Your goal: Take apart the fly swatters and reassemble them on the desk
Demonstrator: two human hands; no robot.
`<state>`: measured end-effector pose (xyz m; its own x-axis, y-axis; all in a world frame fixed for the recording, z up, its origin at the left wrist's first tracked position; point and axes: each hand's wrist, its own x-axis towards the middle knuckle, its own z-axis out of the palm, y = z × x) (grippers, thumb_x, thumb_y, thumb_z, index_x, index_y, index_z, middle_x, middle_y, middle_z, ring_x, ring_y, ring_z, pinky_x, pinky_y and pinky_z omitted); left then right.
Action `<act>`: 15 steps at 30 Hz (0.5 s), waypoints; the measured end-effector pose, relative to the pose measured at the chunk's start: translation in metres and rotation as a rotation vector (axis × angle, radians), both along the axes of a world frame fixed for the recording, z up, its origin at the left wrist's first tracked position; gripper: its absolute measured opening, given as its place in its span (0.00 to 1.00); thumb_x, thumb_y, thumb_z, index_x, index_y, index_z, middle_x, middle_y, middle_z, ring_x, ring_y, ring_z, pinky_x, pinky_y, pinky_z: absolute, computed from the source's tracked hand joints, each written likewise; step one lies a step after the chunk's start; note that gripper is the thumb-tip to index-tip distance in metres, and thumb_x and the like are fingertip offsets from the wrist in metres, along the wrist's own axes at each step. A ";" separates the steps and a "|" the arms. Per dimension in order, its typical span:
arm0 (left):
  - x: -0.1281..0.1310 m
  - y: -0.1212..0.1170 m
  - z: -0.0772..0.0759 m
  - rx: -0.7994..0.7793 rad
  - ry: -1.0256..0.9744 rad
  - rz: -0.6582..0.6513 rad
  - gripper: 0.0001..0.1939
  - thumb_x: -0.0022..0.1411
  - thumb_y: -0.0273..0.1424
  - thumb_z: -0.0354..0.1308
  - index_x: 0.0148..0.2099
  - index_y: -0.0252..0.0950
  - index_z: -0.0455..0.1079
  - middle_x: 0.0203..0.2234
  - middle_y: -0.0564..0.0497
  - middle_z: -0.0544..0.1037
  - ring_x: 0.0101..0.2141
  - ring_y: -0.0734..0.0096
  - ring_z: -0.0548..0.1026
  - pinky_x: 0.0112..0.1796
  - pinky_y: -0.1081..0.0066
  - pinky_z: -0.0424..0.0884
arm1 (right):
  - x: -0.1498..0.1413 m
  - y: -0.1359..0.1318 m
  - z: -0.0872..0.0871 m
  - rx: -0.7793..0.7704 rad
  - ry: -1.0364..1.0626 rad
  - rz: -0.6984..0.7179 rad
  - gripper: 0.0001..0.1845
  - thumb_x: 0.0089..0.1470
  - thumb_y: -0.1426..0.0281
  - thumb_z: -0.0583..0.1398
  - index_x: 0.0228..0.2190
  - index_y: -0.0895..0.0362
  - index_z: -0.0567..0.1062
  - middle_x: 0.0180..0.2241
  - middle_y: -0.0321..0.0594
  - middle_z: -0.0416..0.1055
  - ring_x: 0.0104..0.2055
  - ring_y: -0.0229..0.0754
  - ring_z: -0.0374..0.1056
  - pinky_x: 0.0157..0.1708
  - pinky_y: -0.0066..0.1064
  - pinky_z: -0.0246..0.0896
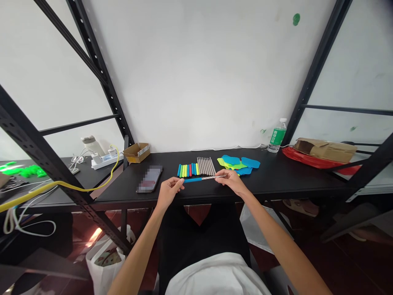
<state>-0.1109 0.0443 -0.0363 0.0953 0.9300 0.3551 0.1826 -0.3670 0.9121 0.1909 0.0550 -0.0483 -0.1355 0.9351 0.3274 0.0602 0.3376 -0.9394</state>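
Note:
Level between my two hands is a slim metal rod with a blue handle [193,180], just above the table's front part. My left hand [170,191] pinches the blue end between thumb and fingers. At the other end, my right hand [232,181] pinches the thin silver part. Behind the rod lies a row of coloured handles [188,169] in blue, yellow, green and red. Beside them several grey metal rods [206,166] lie side by side. Flat blue and yellow-green pieces [239,163] are heaped to the right, beyond my right hand.
A phone [150,179] lies left on the black table [279,176]. An open cardboard box [136,153] stands behind it. A water bottle [277,136] and a brown paper package [325,151] are at the right. A yellow cable [76,189] crosses the left shelf post.

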 end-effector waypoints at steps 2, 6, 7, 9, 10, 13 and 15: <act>0.000 0.000 0.000 -0.001 0.006 -0.004 0.17 0.59 0.45 0.62 0.33 0.34 0.76 0.23 0.49 0.78 0.24 0.72 0.71 0.27 0.73 0.67 | 0.000 0.000 0.000 0.000 -0.001 0.001 0.16 0.44 0.60 0.70 0.34 0.55 0.80 0.32 0.40 0.75 0.32 0.40 0.68 0.26 0.29 0.60; 0.000 -0.001 0.000 0.002 0.031 -0.014 0.18 0.60 0.46 0.61 0.32 0.34 0.76 0.23 0.49 0.78 0.25 0.72 0.71 0.28 0.73 0.67 | -0.001 -0.002 0.002 0.002 -0.019 0.004 0.16 0.44 0.59 0.70 0.34 0.55 0.81 0.32 0.40 0.75 0.31 0.40 0.68 0.26 0.29 0.60; 0.000 -0.001 0.000 0.002 0.038 -0.017 0.18 0.60 0.46 0.61 0.32 0.35 0.75 0.23 0.49 0.78 0.25 0.72 0.71 0.28 0.74 0.67 | -0.001 -0.002 0.002 0.002 -0.025 0.007 0.16 0.44 0.59 0.70 0.34 0.55 0.81 0.32 0.40 0.75 0.31 0.40 0.68 0.26 0.29 0.60; -0.001 0.000 -0.001 0.001 0.049 -0.021 0.18 0.60 0.46 0.61 0.32 0.35 0.75 0.23 0.50 0.78 0.25 0.72 0.71 0.29 0.74 0.67 | -0.001 -0.003 0.003 0.001 -0.033 0.011 0.16 0.44 0.59 0.70 0.34 0.56 0.81 0.33 0.40 0.75 0.32 0.40 0.68 0.26 0.29 0.59; -0.001 0.000 -0.001 0.000 0.052 -0.022 0.18 0.60 0.46 0.61 0.32 0.35 0.75 0.23 0.50 0.78 0.25 0.72 0.71 0.29 0.74 0.67 | -0.001 -0.003 0.003 0.002 -0.035 0.011 0.17 0.44 0.59 0.70 0.34 0.56 0.81 0.33 0.40 0.75 0.32 0.40 0.68 0.26 0.29 0.59; -0.002 0.002 -0.003 0.001 0.054 -0.021 0.18 0.60 0.46 0.61 0.33 0.35 0.75 0.23 0.50 0.78 0.25 0.72 0.72 0.28 0.74 0.67 | -0.001 -0.003 0.004 0.001 -0.043 0.007 0.17 0.44 0.59 0.70 0.34 0.56 0.81 0.33 0.40 0.75 0.32 0.40 0.68 0.26 0.29 0.59; -0.001 0.003 -0.004 0.004 0.054 -0.020 0.18 0.60 0.46 0.62 0.33 0.35 0.75 0.23 0.50 0.78 0.25 0.72 0.72 0.28 0.74 0.67 | -0.001 -0.003 0.004 -0.005 -0.045 0.007 0.17 0.44 0.58 0.70 0.34 0.56 0.81 0.32 0.40 0.75 0.31 0.40 0.68 0.26 0.29 0.59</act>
<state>-0.1124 0.0469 -0.0398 0.1332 0.9263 0.3525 0.2236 -0.3745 0.8999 0.1897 0.0523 -0.0447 -0.1562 0.9359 0.3158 0.1006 0.3331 -0.9375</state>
